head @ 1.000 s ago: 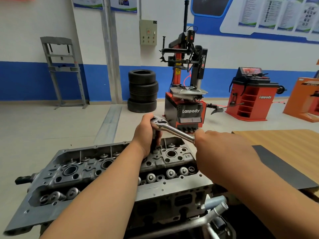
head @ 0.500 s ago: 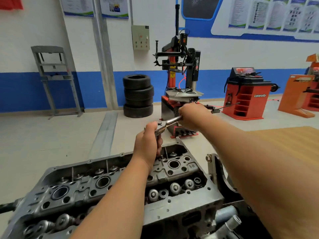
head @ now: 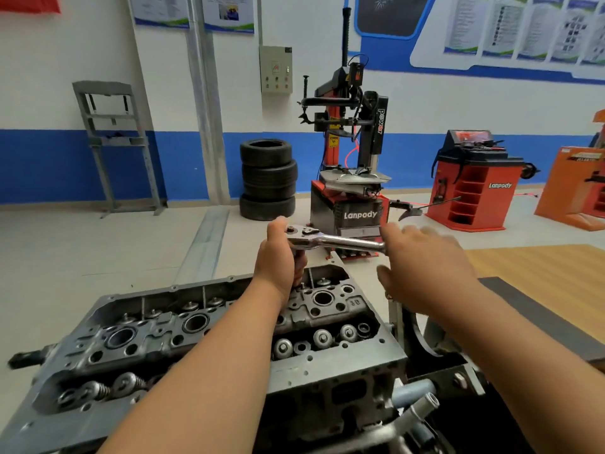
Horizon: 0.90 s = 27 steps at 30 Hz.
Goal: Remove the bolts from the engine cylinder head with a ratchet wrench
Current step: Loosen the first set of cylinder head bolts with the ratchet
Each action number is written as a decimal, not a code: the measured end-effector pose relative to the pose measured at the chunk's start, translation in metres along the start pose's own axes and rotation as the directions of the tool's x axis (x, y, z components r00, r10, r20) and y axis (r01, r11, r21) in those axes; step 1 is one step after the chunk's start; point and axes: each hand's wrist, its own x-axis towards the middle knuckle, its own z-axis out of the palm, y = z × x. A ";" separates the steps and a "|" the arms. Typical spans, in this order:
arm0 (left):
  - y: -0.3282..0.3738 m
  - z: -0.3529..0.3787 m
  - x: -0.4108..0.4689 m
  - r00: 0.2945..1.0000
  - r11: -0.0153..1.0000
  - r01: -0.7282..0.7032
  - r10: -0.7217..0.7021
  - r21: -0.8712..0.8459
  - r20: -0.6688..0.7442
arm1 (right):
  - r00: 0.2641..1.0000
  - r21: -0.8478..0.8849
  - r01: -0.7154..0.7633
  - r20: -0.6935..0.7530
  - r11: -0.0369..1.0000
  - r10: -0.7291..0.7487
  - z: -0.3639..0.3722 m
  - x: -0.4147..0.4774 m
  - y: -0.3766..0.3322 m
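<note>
**Head view: handle swung round, right grip released**

Compare with half a second ago. Seen then: handle held in a closed grip on the far side of the left hand (head: pixel 278 257). Seen now: ratchet wrench (head: pixel 334 240) turned so that its handle points to the right of that hand.

Note the left hand wrapped around the extension (head: pixel 299 258) directly below the ratchet head, steadying it over the far right end of the cylinder head (head: pixel 203 326). Cannot see the bolt, which is hidden beneath this hand.

Note the right hand (head: pixel 425 267) at the handle tip, fingers spread and blurred by motion. Cannot confirm contact with the handle.

Treat as a regrip between strokes, not a completed removal. Expect further strokes before lifting this bolt out. Keep the extension upright while retaking the handle, to avoid slipping off the bolt.
</note>
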 end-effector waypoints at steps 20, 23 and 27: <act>0.000 -0.010 0.009 0.984 0.998 0.022 -0.012 -0.053 0.177 | 0.965 0.202 0.085 0.226 0.976 -0.131 0.031 0.132 -0.018; -0.002 -0.012 0.013 0.987 1.000 0.017 -0.014 -0.016 0.160 | 0.960 0.186 0.169 0.190 0.968 -0.205 0.043 0.163 -0.044; -0.001 -0.012 0.012 0.990 0.996 0.016 -0.028 0.085 0.140 | 0.960 0.281 0.175 0.163 0.944 -0.227 0.049 0.168 -0.048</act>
